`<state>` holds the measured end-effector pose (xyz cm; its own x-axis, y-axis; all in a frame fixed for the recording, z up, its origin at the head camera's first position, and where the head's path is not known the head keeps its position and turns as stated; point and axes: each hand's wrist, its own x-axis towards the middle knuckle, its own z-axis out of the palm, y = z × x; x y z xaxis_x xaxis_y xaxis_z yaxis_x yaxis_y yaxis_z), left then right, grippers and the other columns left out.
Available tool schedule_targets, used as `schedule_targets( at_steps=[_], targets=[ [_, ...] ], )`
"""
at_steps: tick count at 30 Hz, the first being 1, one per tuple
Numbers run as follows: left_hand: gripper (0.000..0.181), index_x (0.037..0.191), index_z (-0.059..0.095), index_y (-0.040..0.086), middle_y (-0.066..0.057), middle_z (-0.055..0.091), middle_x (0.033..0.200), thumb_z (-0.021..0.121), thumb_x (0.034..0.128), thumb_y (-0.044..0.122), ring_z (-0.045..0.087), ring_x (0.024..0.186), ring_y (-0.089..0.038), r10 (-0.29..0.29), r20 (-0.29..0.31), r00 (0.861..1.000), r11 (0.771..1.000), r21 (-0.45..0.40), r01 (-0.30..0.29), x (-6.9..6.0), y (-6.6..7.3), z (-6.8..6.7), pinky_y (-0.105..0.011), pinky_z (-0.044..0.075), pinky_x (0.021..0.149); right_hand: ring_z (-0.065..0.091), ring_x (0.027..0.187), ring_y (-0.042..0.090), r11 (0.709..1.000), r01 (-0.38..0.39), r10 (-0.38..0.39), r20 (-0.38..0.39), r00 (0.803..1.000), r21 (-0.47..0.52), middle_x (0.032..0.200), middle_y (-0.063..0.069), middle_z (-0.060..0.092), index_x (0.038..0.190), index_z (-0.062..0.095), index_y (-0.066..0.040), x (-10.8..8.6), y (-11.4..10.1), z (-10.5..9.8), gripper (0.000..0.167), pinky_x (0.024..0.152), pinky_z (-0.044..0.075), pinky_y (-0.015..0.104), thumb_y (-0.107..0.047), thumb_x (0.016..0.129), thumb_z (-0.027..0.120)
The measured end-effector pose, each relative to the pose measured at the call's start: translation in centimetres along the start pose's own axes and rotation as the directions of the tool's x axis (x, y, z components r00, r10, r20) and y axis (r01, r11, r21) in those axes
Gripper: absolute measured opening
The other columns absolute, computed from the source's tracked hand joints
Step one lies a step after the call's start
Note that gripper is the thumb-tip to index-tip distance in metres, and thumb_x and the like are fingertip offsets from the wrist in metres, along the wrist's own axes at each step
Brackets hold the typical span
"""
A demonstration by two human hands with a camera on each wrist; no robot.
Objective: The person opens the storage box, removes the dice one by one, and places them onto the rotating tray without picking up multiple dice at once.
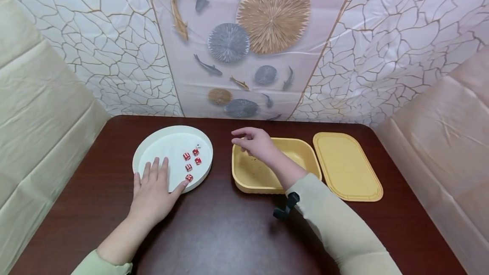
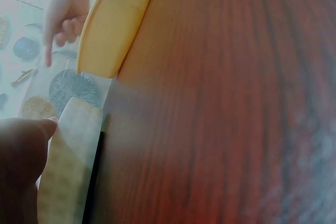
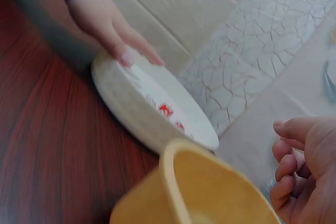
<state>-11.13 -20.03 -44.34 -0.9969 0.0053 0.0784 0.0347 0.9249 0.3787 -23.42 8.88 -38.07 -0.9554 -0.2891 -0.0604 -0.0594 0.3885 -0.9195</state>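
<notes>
A round white tray on the left of the table holds several red dice and one white die. My left hand lies over the tray's near-left side with straight, spread fingers; its thumb reaches the near rim beside the closest red die. Above the left end of a yellow rectangular container hovers my right hand. Its thumb and forefinger stand apart, with nothing visible between them. The right wrist view shows this hand's other fingers curled in, beside the container wall.
A flat yellow lid lies right of the container. Small dark specks show on the container's floor. A black strap mount hangs from the right wrist. Patterned cloth walls stand behind and at both sides of the dark wooden table.
</notes>
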Motion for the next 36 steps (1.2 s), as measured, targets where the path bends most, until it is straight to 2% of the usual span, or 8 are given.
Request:
schedule_targets(
  at_steps=[5,10,14,19,29,36],
  targets=[
    [0.095,0.157,0.018,0.002,-0.029,0.016,0.159,0.052,0.0934,0.064,0.010,0.146,-0.051,-0.002,-0.001,1.000,1.000,0.000,0.002,0.0,0.1,-0.1,-0.068,-0.002,0.113,0.046,0.053,0.012,0.997,-0.050,0.050,0.000,0.999,0.061,0.068,0.006,0.057,0.123,0.068,-0.007,-1.5,1.6,-2.3,0.032,0.048,0.037,0.022,-0.016,0.092,0.072],
    [0.095,0.157,0.016,0.002,-0.029,0.015,0.160,0.052,0.0933,0.063,0.009,0.146,-0.050,0.001,0.011,1.000,1.000,-0.001,-0.001,0.1,0.4,0.1,-0.068,-0.002,0.113,0.045,0.052,0.011,0.995,-0.094,0.095,-0.039,0.995,0.017,0.070,0.010,0.058,0.126,0.067,-0.004,-3.0,3.3,-4.2,0.034,0.046,0.035,0.021,-0.015,0.093,0.070],
    [0.095,0.157,0.017,0.002,-0.029,0.015,0.160,0.053,0.0935,0.062,0.009,0.146,-0.050,-0.003,0.006,1.000,1.000,0.005,0.003,0.0,0.3,-0.1,-0.068,-0.002,0.113,0.044,0.051,0.010,0.994,-0.098,0.096,-0.052,0.994,-0.039,0.067,0.006,0.057,0.127,0.066,-0.002,-3.6,4.6,-5.1,0.037,0.046,0.036,0.021,-0.016,0.093,0.070],
    [0.096,0.157,0.017,0.002,-0.030,0.016,0.159,0.050,0.0936,0.065,0.009,0.145,-0.051,0.003,0.004,1.000,1.000,-0.001,-0.003,-0.1,0.2,-0.2,-0.069,-0.003,0.112,0.044,0.049,0.009,0.991,-0.104,0.097,-0.086,0.992,-0.085,0.066,0.007,0.058,0.126,0.067,-0.005,-4.0,5.6,-5.7,0.035,0.044,0.035,0.021,-0.018,0.093,0.071],
    [0.097,0.157,0.017,0.002,-0.029,0.016,0.159,0.047,0.0930,0.068,0.010,0.145,-0.051,0.005,0.003,1.000,1.000,-0.004,-0.005,0.0,0.0,0.1,-0.069,-0.002,0.112,0.045,0.050,0.010,0.990,-0.118,0.110,-0.093,0.990,-0.083,0.071,0.015,0.061,0.125,0.068,-0.005,-3.8,5.9,-5.9,0.034,0.045,0.036,0.021,-0.016,0.093,0.070],
    [0.097,0.158,0.016,0.003,-0.029,0.016,0.160,0.047,0.0932,0.068,0.010,0.146,-0.051,0.008,-0.002,1.000,1.000,0.006,-0.008,-0.1,-0.1,0.0,-0.069,-0.002,0.113,0.053,0.056,0.017,0.974,-0.104,0.086,-0.096,0.992,-0.203,0.072,0.016,0.064,0.122,0.070,-0.005,-3.2,6.2,-5.8,0.032,0.049,0.040,0.022,-0.017,0.092,0.072]
  ],
)
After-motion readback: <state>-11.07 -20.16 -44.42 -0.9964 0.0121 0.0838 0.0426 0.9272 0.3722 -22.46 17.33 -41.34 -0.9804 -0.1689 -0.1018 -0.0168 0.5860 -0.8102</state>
